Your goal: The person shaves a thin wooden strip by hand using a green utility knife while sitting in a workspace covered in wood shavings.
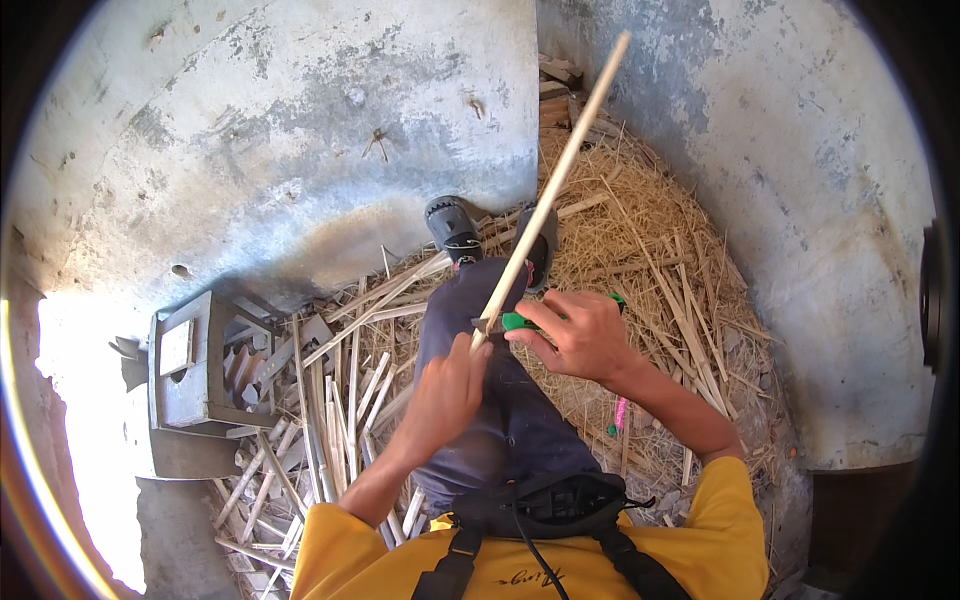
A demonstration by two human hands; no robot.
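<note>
A long pale strip of wood or bamboo [562, 170] slants up and away to the right from my lap. Its lower end is gripped in my closed left hand [450, 390]. My right hand [580, 338] is closed around a green-handled knife [514, 321], which looks like a utility cutter. The knife's short blade lies across the strip just above my left fingers and appears to touch it. Part of the handle is hidden by my right fingers and shows again beyond my knuckles. Both hands are over my dark trousers [480, 400].
Straw and shavings [610, 220] heap on the right, with many split strips [345, 410] scattered on the left. A grey wooden box [185, 375] stands far left. Worn walls [330, 110] rise ahead and right. A small pink object [620, 412] lies by my right forearm.
</note>
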